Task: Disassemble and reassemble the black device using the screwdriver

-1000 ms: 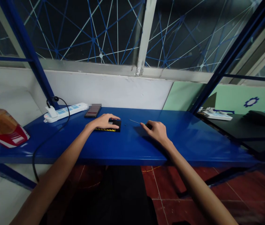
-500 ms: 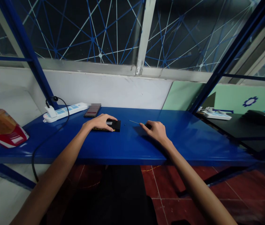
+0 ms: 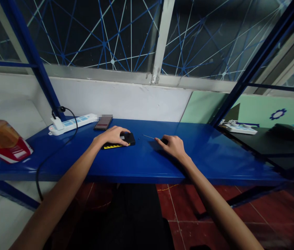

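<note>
2 bare hands over blue table [image 3: 141, 163], about mid-table. Left hand [image 3: 113, 134] holding black case [image 3: 129, 138], fingers over far side, thumb along near side, grip about as wide as the case. Case is left of center on the table; pale label partly visible on top, yellow-and-black striped strip [image 3: 112, 146] on near edge. Can't tell if case sits fully flat. Right hand [image 3: 173, 144] closed around screwdriver-like tool [image 3: 149, 136], handle mostly hidden in the fist, thin metal shaft pointing left toward the case, tip apart from it. 1 tiny dark speck [image 3: 139, 139] on table between case and right hand, too small to identify.

Far left: smartphone [image 3: 103, 123] lying flat, near the end of white power strip [image 3: 81, 121]. 1 white plug [image 3: 56, 123] in the strip's left end; black cable [image 3: 37, 180] runs over the near table edge. Left edge of view: bottle [image 3: 3, 139], amber liquid, red label. Far right: pale green panel [image 3: 201, 106] against wall, dark table [image 3: 261, 140] with white device on it [image 3: 242, 128].
</note>
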The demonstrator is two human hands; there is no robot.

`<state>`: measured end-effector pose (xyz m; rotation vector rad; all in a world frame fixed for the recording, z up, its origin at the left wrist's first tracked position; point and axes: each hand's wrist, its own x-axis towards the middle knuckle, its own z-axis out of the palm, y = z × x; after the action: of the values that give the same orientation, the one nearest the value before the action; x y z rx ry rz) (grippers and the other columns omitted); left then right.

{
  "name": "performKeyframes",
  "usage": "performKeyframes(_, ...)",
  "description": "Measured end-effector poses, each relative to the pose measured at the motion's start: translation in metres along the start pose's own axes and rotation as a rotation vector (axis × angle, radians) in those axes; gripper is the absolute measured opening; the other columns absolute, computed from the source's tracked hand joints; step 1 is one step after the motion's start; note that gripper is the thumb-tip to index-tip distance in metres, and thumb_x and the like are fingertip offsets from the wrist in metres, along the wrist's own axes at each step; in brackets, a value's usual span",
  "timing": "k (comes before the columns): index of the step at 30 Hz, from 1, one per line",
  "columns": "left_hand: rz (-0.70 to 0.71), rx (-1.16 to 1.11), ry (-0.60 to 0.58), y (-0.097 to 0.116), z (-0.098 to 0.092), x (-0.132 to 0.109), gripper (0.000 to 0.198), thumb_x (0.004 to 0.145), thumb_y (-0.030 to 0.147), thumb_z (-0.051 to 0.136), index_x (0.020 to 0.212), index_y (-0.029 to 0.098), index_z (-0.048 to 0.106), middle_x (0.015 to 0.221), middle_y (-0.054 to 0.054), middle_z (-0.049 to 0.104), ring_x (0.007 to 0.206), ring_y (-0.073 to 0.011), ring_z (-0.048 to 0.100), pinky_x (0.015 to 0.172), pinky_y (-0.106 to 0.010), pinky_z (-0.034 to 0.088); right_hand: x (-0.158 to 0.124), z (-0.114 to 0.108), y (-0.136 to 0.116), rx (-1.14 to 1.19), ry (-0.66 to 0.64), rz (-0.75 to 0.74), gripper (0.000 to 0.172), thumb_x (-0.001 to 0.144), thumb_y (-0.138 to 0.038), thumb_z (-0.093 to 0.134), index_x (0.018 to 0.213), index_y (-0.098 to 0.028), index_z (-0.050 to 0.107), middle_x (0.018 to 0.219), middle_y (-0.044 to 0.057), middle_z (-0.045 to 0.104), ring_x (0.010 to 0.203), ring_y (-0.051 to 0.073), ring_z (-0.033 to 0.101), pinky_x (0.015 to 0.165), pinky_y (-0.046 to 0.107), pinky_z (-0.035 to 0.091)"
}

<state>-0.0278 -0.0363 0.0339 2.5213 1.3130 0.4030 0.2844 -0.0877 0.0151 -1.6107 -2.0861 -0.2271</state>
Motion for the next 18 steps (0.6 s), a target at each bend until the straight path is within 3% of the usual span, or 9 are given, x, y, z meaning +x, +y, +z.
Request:
performKeyframes(4,-0.026,0.026,0.008,-0.0016,0.0024,0.0006,0.076,0.061,0.061,0.071,0.129,0.03,0.057,0.109,-0.011,0.067,0.094,-0.03,0.063,0.072,-0.036,0.046,-0.0002,0.0005,0.0,-0.004,0.0,-0.002,0.054,0.088,-0.063,0.041,0.063,-0.019,0.063,0.059,0.005,0.064,0.054,0.016,0.054,0.051,0.026,0.024)
performKeyframes(9,-0.098,0.146,0.039,0.0007,0.0045,-0.0011,0.088,0.064,0.07,0.065,0.14,0.034,0.044,0.109,-0.013,0.063,0.1,-0.0351,0.059,0.08,-0.042,0.044,-0.0003,0.0007,0.0002,-0.006,-0.009,0.0,0.055,0.088,-0.063,0.04,0.063,-0.019,0.062,0.059,0.005,0.063,0.055,0.017,0.055,0.051,0.026,0.024)
performKeyframes(18,-0.412,0.172,0.05,0.0035,0.0087,0.0002,0.086,0.075,0.083,0.037,0.141,0.028,0.044,0.135,-0.026,0.044,0.113,-0.0494,0.049,0.086,-0.06,0.038,0.0002,0.001,0.0009,0.001,-0.02,-0.007,0.053,0.087,-0.062,0.042,0.062,-0.02,0.062,0.056,0.004,0.061,0.052,0.016,0.051,0.05,0.026,0.023)
